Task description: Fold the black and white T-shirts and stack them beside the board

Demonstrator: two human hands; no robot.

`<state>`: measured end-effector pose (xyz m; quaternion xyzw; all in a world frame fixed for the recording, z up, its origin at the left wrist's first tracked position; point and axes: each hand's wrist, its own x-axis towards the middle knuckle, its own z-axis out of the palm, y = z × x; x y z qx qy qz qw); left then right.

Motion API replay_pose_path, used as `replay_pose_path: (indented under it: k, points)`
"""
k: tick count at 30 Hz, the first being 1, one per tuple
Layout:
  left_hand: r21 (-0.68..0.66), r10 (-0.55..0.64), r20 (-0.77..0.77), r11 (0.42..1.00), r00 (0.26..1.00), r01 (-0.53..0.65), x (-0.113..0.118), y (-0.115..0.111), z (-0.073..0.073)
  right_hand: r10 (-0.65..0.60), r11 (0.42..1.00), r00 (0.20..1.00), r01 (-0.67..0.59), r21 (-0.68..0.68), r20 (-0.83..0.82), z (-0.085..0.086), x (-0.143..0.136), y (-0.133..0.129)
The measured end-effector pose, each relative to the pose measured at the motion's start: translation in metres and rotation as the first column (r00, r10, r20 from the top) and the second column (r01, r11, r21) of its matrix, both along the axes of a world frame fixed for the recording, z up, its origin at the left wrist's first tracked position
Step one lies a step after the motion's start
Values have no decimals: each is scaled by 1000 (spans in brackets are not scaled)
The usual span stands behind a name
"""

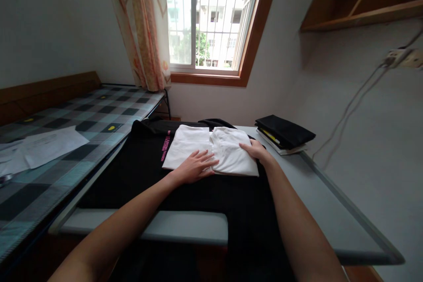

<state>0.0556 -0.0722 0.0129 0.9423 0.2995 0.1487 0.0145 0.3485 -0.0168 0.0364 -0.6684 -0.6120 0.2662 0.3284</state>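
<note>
A folded white garment (190,139), which looks like a shirt, lies on a larger black garment (132,172) spread over the table. A seam or gap runs down the middle of the white cloth. My left hand (196,166) rests flat across its near edge with the fingers spread. At the right edge, my right hand (257,150) grips the white cloth, with a digit on top; its other fingers are partly hidden. Pink lettering (165,146) shows on the black garment just left of the white one. Part of the black cloth hangs over the table's front edge.
A black folder-like stack (284,130) with papers sits at the table's back right. The pale table (330,202) meets the wall on the right. To the left stands a bed with a checked cover (99,119) and loose papers (53,143). A barred window (214,22) is ahead.
</note>
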Motion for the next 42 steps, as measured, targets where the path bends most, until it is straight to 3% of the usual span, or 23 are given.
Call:
replay_pose_path:
  k: [3,7,11,15,17,20,22,24,27,29,30,32,34,36,38,42]
  points:
    - [-15,85,46,996,995,-84,-2,1,4,-14,999,991,10,-31,-134,15,6,-4]
    - [30,247,118,967,962,-253,-4,3,2,-69,997,991,66,-34,-116,26,35,-8]
    - [56,208,56,976,976,-211,-5,7,-6,-118,988,992,113,-102,-45,18,68,-14]
    - [43,175,1,984,985,-175,-4,10,-14,-90,991,996,89,-103,-4,15,76,-17]
    - [5,183,27,983,983,-183,-5,12,-15,-88,993,996,89,-83,16,26,70,-14]
    - [-106,204,161,976,966,-189,-6,17,-13,-105,982,993,111,-156,45,59,52,-6]
    - [-245,254,342,954,904,-175,-6,22,-9,-64,983,998,68,-170,27,84,32,-2]
    - [-440,353,532,892,769,-105,-6,26,-5,-12,990,1000,8,-141,-28,106,6,-3]
    - [-715,574,654,681,493,156,-6,32,1,235,967,946,-252,-47,-225,119,-39,-8]
    - [-784,710,616,507,342,359,-9,35,3,416,896,840,-444,-1,-349,111,-62,-11]
    - [-790,763,578,434,290,434,-10,37,4,455,876,813,-482,18,-364,102,-71,-11]
    - [-803,833,495,329,249,496,-15,40,5,411,909,863,-413,61,-294,77,-79,-7]
    - [-852,866,426,287,261,439,-19,43,5,282,957,947,-266,116,-151,48,-81,-1]
    - [-897,871,399,305,288,320,-21,44,3,182,968,982,-170,187,-51,20,-79,4]
    - [-897,850,432,373,302,236,-21,43,1,98,962,994,-108,250,50,-3,-78,6]
    - [-840,787,542,506,294,195,-16,38,-2,71,957,984,-114,268,163,-29,-78,4]
